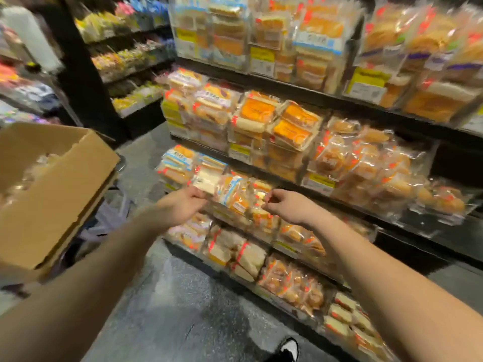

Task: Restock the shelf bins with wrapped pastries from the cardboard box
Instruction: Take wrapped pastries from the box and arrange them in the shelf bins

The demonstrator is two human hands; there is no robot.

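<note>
Left hand (183,202) pinched a wrapped pastry (206,180), right hand (285,205) sat loosely curled holding nothing, so I'd slide it flat into the bin (235,212), label outward.

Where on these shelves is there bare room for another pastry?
Bare shelf shows right of the bun bin, beside the black upright. The bins in front of the left hand and right hand are packed; the cardboard box blocks the left.

Shelf (300,96) tiers hold wrapped pastries (292,126).
</note>
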